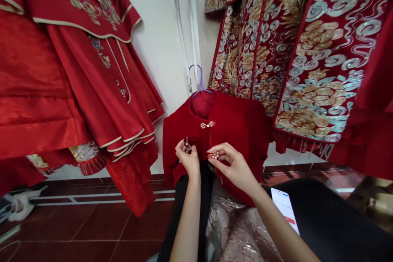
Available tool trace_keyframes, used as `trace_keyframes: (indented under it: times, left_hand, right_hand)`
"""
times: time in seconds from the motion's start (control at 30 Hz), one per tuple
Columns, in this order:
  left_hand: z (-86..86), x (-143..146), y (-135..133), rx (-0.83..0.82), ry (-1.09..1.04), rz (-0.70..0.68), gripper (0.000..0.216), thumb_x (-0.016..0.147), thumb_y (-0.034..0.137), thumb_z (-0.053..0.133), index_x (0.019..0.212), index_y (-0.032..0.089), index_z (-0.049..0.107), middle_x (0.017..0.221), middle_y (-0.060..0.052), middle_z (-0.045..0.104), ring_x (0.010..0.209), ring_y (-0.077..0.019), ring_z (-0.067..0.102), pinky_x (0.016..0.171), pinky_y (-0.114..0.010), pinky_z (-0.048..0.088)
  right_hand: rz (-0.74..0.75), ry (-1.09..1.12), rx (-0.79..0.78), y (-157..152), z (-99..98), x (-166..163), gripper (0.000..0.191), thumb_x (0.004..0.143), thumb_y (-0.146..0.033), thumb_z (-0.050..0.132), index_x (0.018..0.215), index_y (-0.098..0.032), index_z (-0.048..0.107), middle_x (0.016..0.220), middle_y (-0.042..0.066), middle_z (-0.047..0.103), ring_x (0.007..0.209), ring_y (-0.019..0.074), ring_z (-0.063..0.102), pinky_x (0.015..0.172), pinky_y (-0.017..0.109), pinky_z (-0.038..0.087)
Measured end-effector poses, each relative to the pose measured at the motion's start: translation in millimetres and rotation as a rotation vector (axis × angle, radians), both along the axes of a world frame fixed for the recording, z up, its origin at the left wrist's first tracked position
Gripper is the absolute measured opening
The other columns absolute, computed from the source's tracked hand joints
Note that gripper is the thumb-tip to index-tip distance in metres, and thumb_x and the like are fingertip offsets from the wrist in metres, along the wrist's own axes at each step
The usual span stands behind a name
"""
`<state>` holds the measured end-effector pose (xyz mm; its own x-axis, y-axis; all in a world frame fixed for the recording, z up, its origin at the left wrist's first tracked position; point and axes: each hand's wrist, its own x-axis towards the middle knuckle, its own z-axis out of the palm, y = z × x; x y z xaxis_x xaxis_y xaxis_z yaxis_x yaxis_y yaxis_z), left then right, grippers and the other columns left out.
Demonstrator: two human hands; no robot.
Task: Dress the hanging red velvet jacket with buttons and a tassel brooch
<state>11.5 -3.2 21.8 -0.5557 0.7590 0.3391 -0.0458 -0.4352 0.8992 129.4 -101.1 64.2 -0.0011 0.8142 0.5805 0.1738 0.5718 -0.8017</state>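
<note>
Fingers of the left hand point(189, 160) pinch the left clasp point(188, 145) tightly; those of the inward-turned right hand point(231, 163) pinch the right clasp point(215, 155), before the jacket point(238, 120) on its hanger point(201, 84).

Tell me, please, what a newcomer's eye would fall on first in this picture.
It would likely be the embroidered panels at the upper right, gold and pale on dark red. Next might come the red jacket on a purple hanger in the middle, where the left hand and right hand each pinch a beaded piece below the neck clasp.
</note>
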Motion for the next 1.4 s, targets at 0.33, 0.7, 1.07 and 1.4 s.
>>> trace_keyframes:
  times: [0.33,0.7,1.07,1.4]
  left_hand:
    - [-10.9,-4,11,0.006,-0.350,-0.260,0.026,0.067,0.012,0.068,0.093,0.014,0.062,0.087,-0.004,0.066,0.083,-0.0115,0.065,0.091,-0.032,0.049]
    - [-11.7,-13,12,0.034,-0.493,-0.362,0.015,0.073,0.019,0.069,0.087,0.012,0.070,0.098,-0.009,0.072,0.092,-0.0167,0.069,0.095,-0.034,0.051]
    - [-11.9,-19,16,0.076,-0.370,-0.363,0.029,0.067,0.025,0.077,0.092,0.013,0.071,0.099,-0.009,0.072,0.097,-0.0190,0.068,0.097,-0.037,0.049]
    - [-13.0,-17,20,0.044,-0.410,-0.392,0.026,0.066,0.024,0.078,0.087,0.012,0.071,0.092,-0.008,0.074,0.090,-0.0186,0.070,0.095,-0.037,0.051]
  right_hand:
    - [0.110,0.147,-0.119,33,-32.9,-10,0.024,0.082,-0.030,0.061,0.105,-0.021,0.063,0.105,0.006,0.067,0.092,0.0157,0.065,0.082,0.030,0.056]
    - [-0.192,-0.100,0.064,100,-32.9,-40,0.017,0.084,-0.022,0.053,0.093,-0.019,0.067,0.090,0.005,0.061,0.074,0.0132,0.064,0.068,0.026,0.058]
    - [-0.229,-0.293,0.193,105,-26.6,-46,0.020,0.088,-0.019,0.049,0.098,-0.022,0.065,0.096,0.005,0.061,0.083,0.0159,0.062,0.078,0.030,0.054]
    - [-0.219,-0.290,0.182,107,-22.8,-44,0.018,0.089,-0.020,0.049,0.096,-0.022,0.066,0.096,0.004,0.062,0.080,0.0148,0.063,0.077,0.029,0.054]
